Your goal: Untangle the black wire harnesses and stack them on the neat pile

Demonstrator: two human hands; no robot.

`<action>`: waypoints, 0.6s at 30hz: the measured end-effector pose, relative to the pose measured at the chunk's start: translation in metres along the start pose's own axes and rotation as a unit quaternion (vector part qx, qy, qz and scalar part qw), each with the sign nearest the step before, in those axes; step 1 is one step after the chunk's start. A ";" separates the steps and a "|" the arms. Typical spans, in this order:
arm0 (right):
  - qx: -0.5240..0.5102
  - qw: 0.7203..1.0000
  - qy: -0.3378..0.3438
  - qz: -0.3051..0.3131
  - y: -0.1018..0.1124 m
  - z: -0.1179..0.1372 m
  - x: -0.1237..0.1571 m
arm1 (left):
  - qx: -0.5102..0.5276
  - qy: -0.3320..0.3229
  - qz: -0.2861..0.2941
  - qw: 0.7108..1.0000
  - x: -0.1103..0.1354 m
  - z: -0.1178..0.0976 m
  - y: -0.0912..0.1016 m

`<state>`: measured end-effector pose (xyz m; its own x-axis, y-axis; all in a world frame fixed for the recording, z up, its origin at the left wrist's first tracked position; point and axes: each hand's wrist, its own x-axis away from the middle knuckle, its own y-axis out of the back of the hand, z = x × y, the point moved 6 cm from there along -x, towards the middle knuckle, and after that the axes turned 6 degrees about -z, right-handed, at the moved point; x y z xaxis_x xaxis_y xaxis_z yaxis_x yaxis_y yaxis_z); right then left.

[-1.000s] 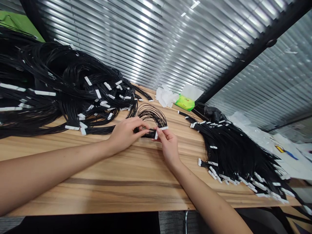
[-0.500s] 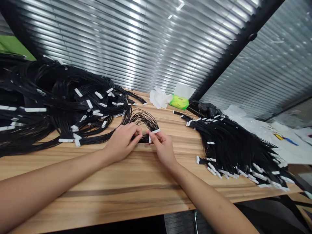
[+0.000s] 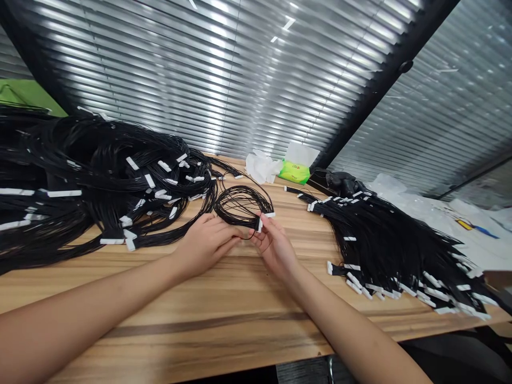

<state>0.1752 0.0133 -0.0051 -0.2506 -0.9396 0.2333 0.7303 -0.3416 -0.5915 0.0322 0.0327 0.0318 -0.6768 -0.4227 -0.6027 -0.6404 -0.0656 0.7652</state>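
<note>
A bundle of thin black wires (image 3: 242, 201) curves in an open loop on the table between my hands, with white connectors (image 3: 260, 225) at its ends. My right hand (image 3: 276, 245) pinches the bundle by these connectors, thumb on top. My left hand (image 3: 214, 238) is closed, its fingertips pressed on the wires at the near side of the loop, close to the right fingertips. The fingertips partly hide the wires they grip.
A large heap of black wire harnesses (image 3: 100, 160) with white connectors covers the left of the table (image 3: 192, 320). Another pile of harnesses (image 3: 392, 240) lies to the right. Crumpled tissue (image 3: 262, 166) and a green tissue pack (image 3: 295, 171) are at the back, before blinds (image 3: 192, 69).
The wires between my hands have gone from a partial arch to a rounder loop. My right hand has shifted slightly right and down; my left fingers have come nearer to it.
</note>
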 end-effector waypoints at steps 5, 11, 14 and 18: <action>-0.004 0.998 -0.028 0.053 -0.008 -0.006 0.003 | 0.027 0.104 -0.053 0.993 0.001 0.023 0.004; 0.012 0.992 -0.030 0.123 -0.020 -0.001 0.014 | 0.156 0.109 -0.099 0.977 0.003 0.027 0.007; 0.009 0.985 -0.046 0.163 -0.026 0.000 0.019 | 0.220 0.088 -0.108 0.965 0.004 0.023 0.010; 0.003 0.981 -0.056 0.185 -0.027 -0.003 0.022 | 0.250 0.075 -0.153 0.953 0.005 0.020 0.017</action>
<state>0.1482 0.0017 0.0136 0.1033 -0.9908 0.0879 0.7622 0.0221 -0.6470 0.0106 0.0478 0.0368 -0.3946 -0.5805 -0.7123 -0.9180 0.2164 0.3322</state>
